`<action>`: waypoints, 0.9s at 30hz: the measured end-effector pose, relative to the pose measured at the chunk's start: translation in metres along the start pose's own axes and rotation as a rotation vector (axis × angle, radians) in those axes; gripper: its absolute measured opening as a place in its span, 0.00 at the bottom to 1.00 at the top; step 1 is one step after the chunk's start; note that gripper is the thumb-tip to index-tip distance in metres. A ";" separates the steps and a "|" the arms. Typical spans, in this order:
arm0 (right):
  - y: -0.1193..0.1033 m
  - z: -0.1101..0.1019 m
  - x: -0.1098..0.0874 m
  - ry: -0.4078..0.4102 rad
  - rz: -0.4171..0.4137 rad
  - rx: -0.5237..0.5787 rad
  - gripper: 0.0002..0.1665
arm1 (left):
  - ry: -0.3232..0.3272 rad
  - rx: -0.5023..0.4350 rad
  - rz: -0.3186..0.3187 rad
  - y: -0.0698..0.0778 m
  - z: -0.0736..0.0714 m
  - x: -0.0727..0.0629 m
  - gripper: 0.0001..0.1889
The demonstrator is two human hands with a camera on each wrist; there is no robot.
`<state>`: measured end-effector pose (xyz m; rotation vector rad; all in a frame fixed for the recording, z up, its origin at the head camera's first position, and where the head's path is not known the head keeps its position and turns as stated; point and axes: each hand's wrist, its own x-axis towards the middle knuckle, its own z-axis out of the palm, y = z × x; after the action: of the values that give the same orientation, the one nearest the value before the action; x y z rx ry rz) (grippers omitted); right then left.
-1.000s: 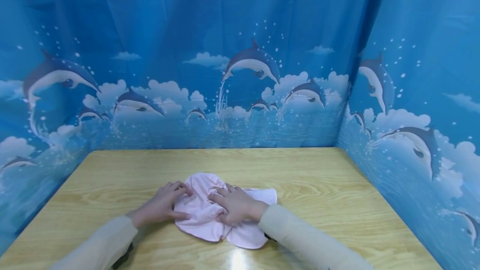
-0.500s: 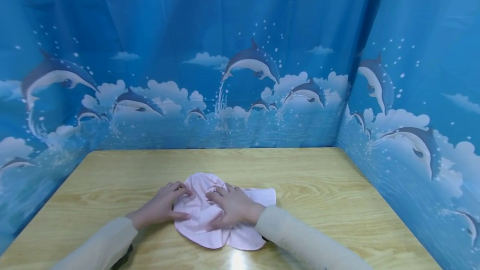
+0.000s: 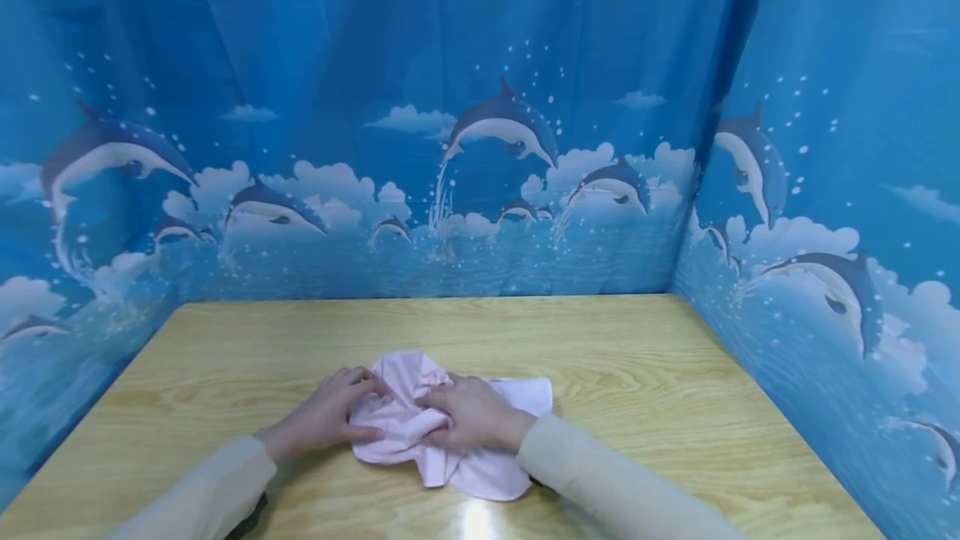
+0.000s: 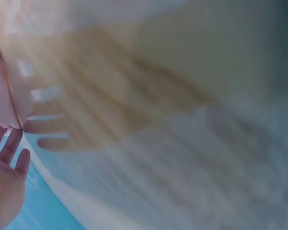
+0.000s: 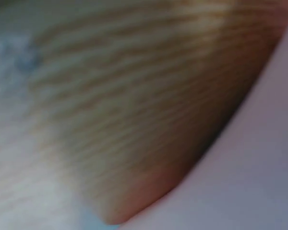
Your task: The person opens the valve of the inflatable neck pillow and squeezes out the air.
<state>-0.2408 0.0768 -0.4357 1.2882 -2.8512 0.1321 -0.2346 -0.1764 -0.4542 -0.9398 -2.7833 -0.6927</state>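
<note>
A pale pink cloth [image 3: 405, 419] lies bunched and wrinkled on the wooden table, with a flatter flap to the right. My left hand [image 3: 330, 413] rests at its left edge, thumb and fingers spread apart and touching the fabric. In the left wrist view, fingers of the left hand [image 4: 8, 177] reach up to the cloth [image 4: 7, 108]. Over the middle of the cloth, my right hand [image 3: 476, 417] has its fingers curled into the gathered folds; the fingertips are hidden. A blurred pale surface, apparently the cloth [image 5: 259, 167], fills the lower right of the right wrist view.
The wooden table [image 3: 637, 407] extends around the cloth on all sides. Blue curtains [image 3: 360, 107] printed with dolphins hang behind it and along the left and right. A light reflection shows near the front edge.
The right hand's fingers have drawn in from a spread pose and gathered the cloth beneath them. The cloth's front left edge has pulled up into folds. My left hand has barely moved.
</note>
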 end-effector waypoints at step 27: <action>-0.003 -0.006 0.000 -0.096 0.050 0.070 0.50 | 0.003 0.011 0.010 0.005 -0.002 -0.001 0.25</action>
<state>-0.2389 0.0751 -0.4297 1.2695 -2.9863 0.1776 -0.2310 -0.1744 -0.4510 -0.9499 -2.7753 -0.6763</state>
